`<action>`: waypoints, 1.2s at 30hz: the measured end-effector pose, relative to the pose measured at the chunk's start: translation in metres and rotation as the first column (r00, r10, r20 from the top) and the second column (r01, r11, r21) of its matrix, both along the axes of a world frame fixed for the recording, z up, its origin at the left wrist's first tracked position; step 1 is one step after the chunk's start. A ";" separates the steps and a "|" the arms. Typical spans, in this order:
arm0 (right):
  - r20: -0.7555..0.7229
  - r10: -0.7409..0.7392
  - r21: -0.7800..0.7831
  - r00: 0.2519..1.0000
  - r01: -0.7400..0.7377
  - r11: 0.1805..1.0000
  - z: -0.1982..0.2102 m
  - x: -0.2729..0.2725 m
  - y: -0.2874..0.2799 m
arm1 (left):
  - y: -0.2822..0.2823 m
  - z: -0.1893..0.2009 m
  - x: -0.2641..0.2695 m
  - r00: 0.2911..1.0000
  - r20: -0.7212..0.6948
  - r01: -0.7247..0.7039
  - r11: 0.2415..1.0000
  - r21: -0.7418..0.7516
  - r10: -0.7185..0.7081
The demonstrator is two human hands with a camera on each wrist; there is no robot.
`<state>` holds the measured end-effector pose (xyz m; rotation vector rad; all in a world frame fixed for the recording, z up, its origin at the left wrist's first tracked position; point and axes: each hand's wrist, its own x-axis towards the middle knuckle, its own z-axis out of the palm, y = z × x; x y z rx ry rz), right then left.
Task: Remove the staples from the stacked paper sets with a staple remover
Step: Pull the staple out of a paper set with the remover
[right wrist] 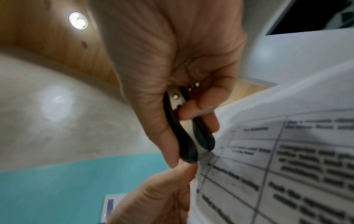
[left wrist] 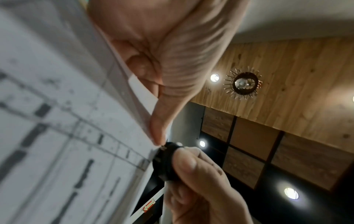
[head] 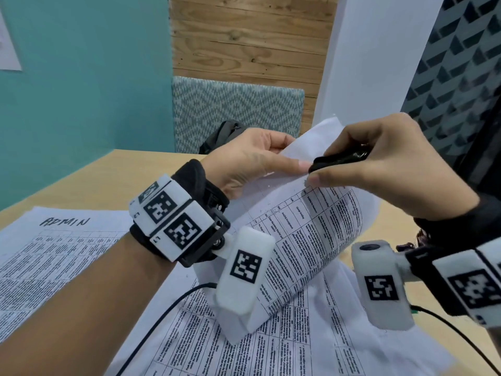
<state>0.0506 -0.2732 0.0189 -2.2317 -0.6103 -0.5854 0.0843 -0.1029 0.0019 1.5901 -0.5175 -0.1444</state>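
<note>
My left hand (head: 260, 158) lifts a stapled paper set (head: 311, 234) off the table, pinching its top corner between thumb and fingers (left wrist: 157, 133). The set (left wrist: 67, 136) is printed with tables of text and curls upward. My right hand (head: 379, 164) grips a black staple remover (head: 339, 160), squeezed nearly closed, with its tip at that same corner beside my left thumb. In the right wrist view the remover (right wrist: 187, 136) touches the paper's edge (right wrist: 268, 166). In the left wrist view the remover (left wrist: 166, 160) meets the corner; the staple itself is too small to make out.
More printed sheets (head: 271, 343) lie under the lifted set. A second pile headed "ADMIN" (head: 54, 256) lies at the left on the wooden table (head: 113, 175). A black bag (head: 225, 137) sits on a patterned seat behind. Thin black cables (head: 162, 316) cross the papers.
</note>
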 end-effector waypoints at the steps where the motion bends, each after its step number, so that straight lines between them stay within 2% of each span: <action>1: -0.048 0.029 0.060 0.998 -0.026 0.998 0.000 0.001 0.000 | 0.001 0.000 0.000 0.999 0.031 0.008 1.000 0.010 -0.009; 5: -0.219 0.123 0.234 0.968 -0.070 0.970 0.002 0.005 -0.003 | 0.002 0.002 -0.003 0.987 0.159 0.006 0.995 0.096 -0.021; 10: -0.353 0.120 0.268 0.928 -0.023 0.963 0.002 0.008 -0.003 | 0.002 0.005 -0.007 0.962 0.272 -0.045 0.977 0.210 -0.015; 17: -0.402 0.099 0.263 0.910 0.011 0.965 -0.001 0.009 -0.001 | -0.005 0.001 -0.005 0.957 0.283 -0.137 0.961 0.241 0.066; 23: -0.471 0.121 0.276 0.874 0.015 0.961 -0.002 0.011 -0.002 | -0.007 -0.001 -0.006 0.961 0.263 -0.160 0.952 0.259 0.090; 28: -0.544 0.168 0.310 0.822 0.011 0.951 -0.005 0.015 -0.002 | -0.010 -0.004 -0.010 0.880 0.444 -0.333 0.884 0.330 0.166; 31: -0.564 0.195 0.321 0.802 -0.005 0.947 -0.006 0.016 -0.002 | -0.014 -0.002 -0.016 0.781 0.596 -0.486 0.780 0.394 0.186; 33: -0.558 0.199 0.327 0.806 -0.006 0.945 -0.007 0.017 -0.002 | -0.015 -0.001 -0.018 0.747 0.639 -0.541 0.727 0.423 0.184; 34: -0.545 0.194 0.325 0.816 -0.007 0.946 -0.007 0.017 -0.003 | -0.014 0.000 -0.017 0.762 0.624 -0.528 0.726 0.440 0.175; 36: -0.501 0.180 0.303 0.846 -0.023 0.953 -0.007 0.017 -0.004 | -0.007 0.004 -0.015 0.867 0.480 -0.373 0.808 0.456 0.130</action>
